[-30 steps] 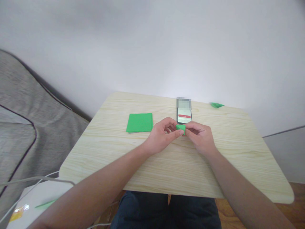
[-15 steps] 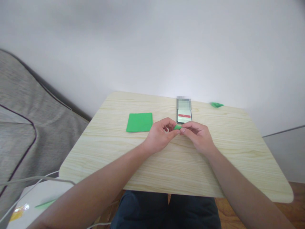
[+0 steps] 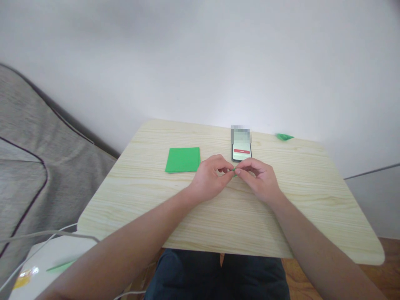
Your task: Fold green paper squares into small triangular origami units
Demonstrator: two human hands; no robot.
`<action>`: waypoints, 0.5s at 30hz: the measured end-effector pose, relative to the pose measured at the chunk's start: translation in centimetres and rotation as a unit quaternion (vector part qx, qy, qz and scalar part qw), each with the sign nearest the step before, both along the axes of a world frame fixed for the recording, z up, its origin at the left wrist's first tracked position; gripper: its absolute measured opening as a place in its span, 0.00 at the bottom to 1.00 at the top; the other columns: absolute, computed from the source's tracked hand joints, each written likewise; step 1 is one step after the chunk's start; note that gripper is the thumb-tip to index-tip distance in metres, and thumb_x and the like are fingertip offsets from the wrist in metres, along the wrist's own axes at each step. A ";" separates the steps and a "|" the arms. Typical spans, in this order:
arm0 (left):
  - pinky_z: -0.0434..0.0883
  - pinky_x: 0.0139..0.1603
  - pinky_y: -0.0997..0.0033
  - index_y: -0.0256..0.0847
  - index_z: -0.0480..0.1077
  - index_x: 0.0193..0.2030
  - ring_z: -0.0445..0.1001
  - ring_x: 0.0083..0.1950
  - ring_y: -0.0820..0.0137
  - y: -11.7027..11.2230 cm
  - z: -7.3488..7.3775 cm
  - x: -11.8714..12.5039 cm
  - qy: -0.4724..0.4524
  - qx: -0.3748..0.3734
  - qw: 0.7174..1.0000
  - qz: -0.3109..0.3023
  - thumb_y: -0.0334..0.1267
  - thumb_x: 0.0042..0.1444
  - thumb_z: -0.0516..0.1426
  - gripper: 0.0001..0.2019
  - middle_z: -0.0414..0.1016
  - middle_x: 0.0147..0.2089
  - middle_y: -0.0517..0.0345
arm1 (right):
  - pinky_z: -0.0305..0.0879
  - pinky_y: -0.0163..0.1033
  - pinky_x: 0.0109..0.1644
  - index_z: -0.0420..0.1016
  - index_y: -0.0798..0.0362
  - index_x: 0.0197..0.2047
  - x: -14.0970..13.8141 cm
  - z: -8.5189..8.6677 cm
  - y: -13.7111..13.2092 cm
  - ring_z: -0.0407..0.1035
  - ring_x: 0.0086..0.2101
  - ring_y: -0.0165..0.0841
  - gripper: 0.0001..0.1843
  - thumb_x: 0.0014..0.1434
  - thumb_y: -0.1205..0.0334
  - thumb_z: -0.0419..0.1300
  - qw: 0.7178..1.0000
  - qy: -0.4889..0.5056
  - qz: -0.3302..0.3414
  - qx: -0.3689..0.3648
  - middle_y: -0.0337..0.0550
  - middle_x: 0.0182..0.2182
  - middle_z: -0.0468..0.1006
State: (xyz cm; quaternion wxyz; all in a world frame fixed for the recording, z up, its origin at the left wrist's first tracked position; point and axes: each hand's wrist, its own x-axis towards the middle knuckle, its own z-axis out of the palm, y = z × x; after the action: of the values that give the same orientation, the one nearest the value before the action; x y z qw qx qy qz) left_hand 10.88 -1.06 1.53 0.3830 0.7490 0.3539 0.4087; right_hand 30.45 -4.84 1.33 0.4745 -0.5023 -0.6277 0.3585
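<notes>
A small piece of folded green paper (image 3: 235, 172) is pinched between my two hands over the middle of the table, mostly hidden by the fingertips. My left hand (image 3: 211, 177) grips it from the left with thumb and fingers. From the right, my right hand (image 3: 259, 177) holds it the same way, its fingertips meeting the left ones. Just beyond the hands lies a phone (image 3: 241, 155) with its screen lit and partly blurred. A stack of green paper squares (image 3: 183, 159) rests to the left of my left hand.
A folded green paper shape (image 3: 284, 137) lies at the table's back right, near the wall. The wooden table (image 3: 231, 225) has rounded corners. Grey fabric (image 3: 71, 154) stands to the left. At lower left, cables cross a white surface (image 3: 43, 254) holding a green sheet.
The fingertips have closed further over the small folded paper, so less of its green shows. The left fingers have shifted slightly. Phone, stack and the far paper shape stay in place.
</notes>
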 end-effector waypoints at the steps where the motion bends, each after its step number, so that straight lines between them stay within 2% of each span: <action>1: 0.66 0.38 0.67 0.42 0.81 0.35 0.72 0.36 0.68 0.0 0.0 0.0 0.010 0.000 1.000 0.005 0.40 0.59 0.64 0.06 0.74 0.33 0.56 | 0.72 0.44 0.41 0.81 0.49 0.39 0.0 0.1 0.0 0.76 0.36 0.38 0.07 0.60 0.55 0.68 1.000 -0.007 -0.001 0.004 0.43 0.35 0.82; 4: 0.65 0.36 0.68 0.42 0.81 0.36 0.69 0.33 0.70 0.0 -0.1 0.1 0.028 -0.005 1.000 0.008 0.41 0.60 0.63 0.07 0.73 0.31 0.57 | 0.71 0.43 0.41 0.81 0.49 0.39 0.0 0.2 -0.1 0.75 0.36 0.37 0.05 0.61 0.57 0.67 1.000 -0.024 -0.006 0.009 0.42 0.34 0.81; 10: 0.67 0.42 0.66 0.43 0.81 0.37 0.74 0.39 0.67 0.1 -0.4 0.1 0.035 -0.014 0.999 -0.015 0.36 0.61 0.61 0.06 0.79 0.35 0.56 | 0.71 0.43 0.41 0.80 0.49 0.40 0.0 -0.1 0.1 0.76 0.35 0.36 0.04 0.61 0.61 0.67 0.999 -0.040 -0.012 0.001 0.42 0.34 0.82; 15: 0.67 0.44 0.65 0.43 0.81 0.35 0.74 0.39 0.67 0.3 -0.7 0.1 0.045 0.002 0.999 -0.009 0.36 0.61 0.62 0.06 0.80 0.34 0.57 | 0.69 0.40 0.37 0.80 0.50 0.38 0.0 0.0 0.1 0.75 0.33 0.34 0.03 0.59 0.63 0.66 0.999 -0.042 -0.026 -0.018 0.40 0.32 0.81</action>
State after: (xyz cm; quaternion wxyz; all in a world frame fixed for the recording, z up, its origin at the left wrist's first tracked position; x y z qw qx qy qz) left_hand 10.94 -0.80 0.88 0.3685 0.7708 0.3631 0.3717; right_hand 30.42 -4.76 1.32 0.4472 -0.5418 -0.6274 0.3360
